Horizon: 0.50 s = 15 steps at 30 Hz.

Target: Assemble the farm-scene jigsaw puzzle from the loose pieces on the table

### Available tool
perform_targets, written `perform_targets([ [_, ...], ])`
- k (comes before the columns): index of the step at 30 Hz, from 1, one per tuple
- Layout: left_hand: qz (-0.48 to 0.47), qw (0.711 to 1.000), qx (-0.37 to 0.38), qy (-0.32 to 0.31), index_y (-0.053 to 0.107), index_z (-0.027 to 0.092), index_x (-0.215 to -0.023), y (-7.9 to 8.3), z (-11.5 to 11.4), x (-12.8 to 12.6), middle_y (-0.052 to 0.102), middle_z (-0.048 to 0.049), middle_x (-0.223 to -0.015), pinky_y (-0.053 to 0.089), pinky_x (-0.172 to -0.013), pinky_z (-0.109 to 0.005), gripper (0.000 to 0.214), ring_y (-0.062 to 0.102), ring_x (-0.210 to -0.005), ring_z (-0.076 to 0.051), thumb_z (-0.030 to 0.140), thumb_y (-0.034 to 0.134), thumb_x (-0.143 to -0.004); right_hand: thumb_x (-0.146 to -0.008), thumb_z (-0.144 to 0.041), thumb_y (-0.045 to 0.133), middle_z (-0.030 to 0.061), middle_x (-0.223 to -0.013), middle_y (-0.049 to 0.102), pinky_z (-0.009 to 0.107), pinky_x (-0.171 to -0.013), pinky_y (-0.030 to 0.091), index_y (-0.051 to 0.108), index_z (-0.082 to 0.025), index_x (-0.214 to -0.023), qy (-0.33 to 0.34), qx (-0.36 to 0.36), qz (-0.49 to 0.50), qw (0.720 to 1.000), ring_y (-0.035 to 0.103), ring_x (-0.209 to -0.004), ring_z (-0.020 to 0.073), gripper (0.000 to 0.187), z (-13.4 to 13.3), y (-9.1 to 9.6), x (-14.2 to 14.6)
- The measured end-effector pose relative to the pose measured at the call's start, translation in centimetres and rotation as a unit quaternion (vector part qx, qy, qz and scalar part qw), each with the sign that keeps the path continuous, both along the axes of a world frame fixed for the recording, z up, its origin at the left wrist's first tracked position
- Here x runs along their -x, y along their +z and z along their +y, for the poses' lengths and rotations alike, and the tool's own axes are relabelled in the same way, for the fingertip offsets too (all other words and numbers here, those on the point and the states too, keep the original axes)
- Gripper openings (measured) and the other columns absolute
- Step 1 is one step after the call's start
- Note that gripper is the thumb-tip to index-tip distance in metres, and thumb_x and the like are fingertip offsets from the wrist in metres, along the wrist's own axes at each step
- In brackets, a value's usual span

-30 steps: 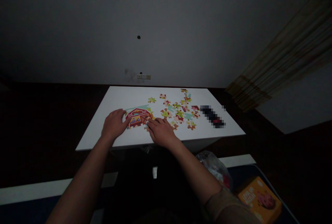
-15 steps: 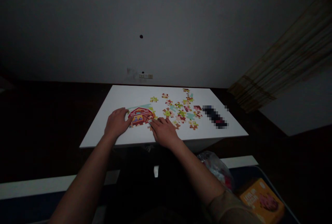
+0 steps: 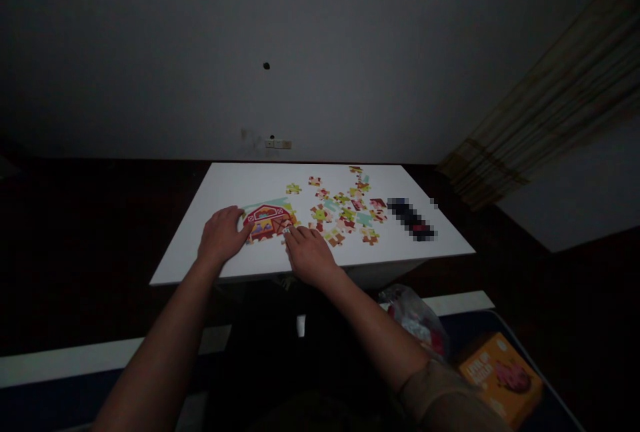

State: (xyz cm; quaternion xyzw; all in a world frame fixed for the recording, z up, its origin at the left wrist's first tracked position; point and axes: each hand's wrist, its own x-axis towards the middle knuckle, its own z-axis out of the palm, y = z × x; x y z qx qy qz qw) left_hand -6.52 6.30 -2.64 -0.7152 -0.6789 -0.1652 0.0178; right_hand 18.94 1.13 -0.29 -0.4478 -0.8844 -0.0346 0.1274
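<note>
The head view has tipped slightly down since the earlier frame. The left hand (image 3: pixel 223 235) lies flat, fingers loosely spread, against the barn jigsaw puzzle (image 3: pixel 267 220) on the white table (image 3: pixel 200 245). The right hand (image 3: pixel 310 257) curls at the puzzle's right edge, any grip unclear, with loose pieces (image 3: pixel 345 209) beyond.

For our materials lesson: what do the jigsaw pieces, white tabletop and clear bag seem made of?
The jigsaw pieces look like flat, matte printed card. The tabletop is probably smooth white laminate. The clear bag looks like thin crinkled plastic, glinting.
</note>
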Motion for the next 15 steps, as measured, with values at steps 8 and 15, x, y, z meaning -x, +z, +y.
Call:
perform_targets([
  [8,-0.003,1.000,-0.002,-0.001,0.059,0.019,-0.127,0.1,-0.1,-0.1,0.056,-0.0118,-0.135,0.038,-0.104,-0.044,0.049,0.050,-0.123,-0.030,0.051,0.045,-0.092,-0.099,-0.022,0.039,0.0150,-0.142,0.051,0.043,-0.095,0.043,0.051,-0.013,-0.135,-0.015,0.023,-0.013,1.000,0.048,-0.120,0.0281,0.039,-0.2,-0.2,0.5],
  [15,-0.006,1.000,-0.004,0.001,0.059,0.019,-0.127,-0.2,0.1,0.0,0.054,-0.0122,-0.138,0.038,-0.104,-0.046,0.050,0.048,-0.125,-0.032,0.052,0.046,-0.091,-0.101,-0.024,0.036,0.0097,-0.146,0.048,0.044,-0.098,0.039,0.049,-0.020,-0.137,-0.040,0.037,0.018,0.998,0.044,-0.125,0.0272,0.039,-1.0,-0.3,0.6],
])
